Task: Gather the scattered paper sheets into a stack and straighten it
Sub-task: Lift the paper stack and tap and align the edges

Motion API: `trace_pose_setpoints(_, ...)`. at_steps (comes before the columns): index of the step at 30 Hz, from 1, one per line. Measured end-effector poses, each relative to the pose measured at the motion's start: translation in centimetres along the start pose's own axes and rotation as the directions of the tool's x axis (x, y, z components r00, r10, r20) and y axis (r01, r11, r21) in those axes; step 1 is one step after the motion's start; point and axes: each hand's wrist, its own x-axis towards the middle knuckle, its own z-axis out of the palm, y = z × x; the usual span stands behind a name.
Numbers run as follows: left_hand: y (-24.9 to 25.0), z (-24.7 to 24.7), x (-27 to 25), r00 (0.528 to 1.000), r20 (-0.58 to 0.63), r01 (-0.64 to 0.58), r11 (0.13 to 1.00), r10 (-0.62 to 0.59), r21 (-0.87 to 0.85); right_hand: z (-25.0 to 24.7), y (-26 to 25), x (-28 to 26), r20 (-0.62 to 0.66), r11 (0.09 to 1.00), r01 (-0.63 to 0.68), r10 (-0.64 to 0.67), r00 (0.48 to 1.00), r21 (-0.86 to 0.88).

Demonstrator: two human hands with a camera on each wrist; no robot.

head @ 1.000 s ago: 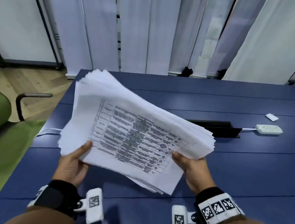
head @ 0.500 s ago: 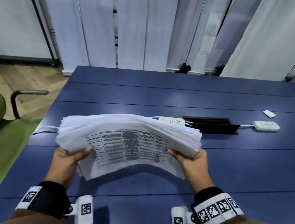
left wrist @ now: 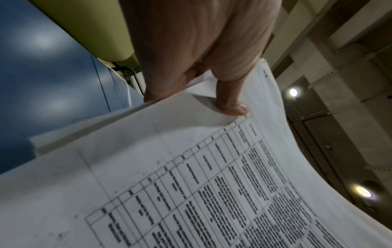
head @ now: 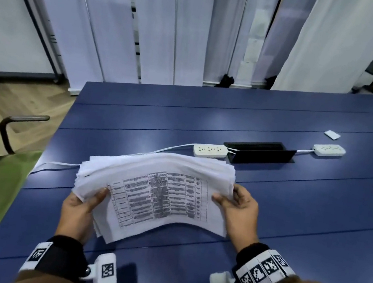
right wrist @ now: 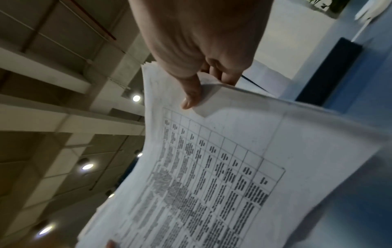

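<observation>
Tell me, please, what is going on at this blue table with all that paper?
A person is holding a thick stack of printed sheets above the blue table, one hand at each end. The left hand grips the left end with its thumb on top, and the right hand pinches the right end likewise. The sheets are gathered, but their edges are fanned and uneven, so the stack is not yet straightened. Two white power strips and an open black cable box lie beyond it.

The left hand (head: 78, 207) and right hand (head: 239, 208) are raised side by side. Each pinches an end of the paper stack (head: 162, 186), thumb on top.
</observation>
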Motion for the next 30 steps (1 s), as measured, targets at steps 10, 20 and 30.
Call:
trace_pose_setpoints(10,-2.7,-1.3,0.1,0.989,-0.093,0.128,0.974,-0.112,0.187,0.1,0.7,0.4,0.016,0.997,-0.012,0.014,1.000,-0.082)
trace_pose_setpoints(20,-9.6,-6.4,-3.8,0.902,-0.130,0.431,0.835,-0.413,0.342,-4.7,8.8,-0.3,-0.006,0.779,-0.253,0.305,0.952,-0.574)
trace_pose_setpoints(30,-9.8,-8.2,-4.8,0.877,-0.058,0.468,0.821,-0.477,0.327,-3.3,0.5,-0.4,0.522,0.890,-0.313,0.449,0.725,-0.330)
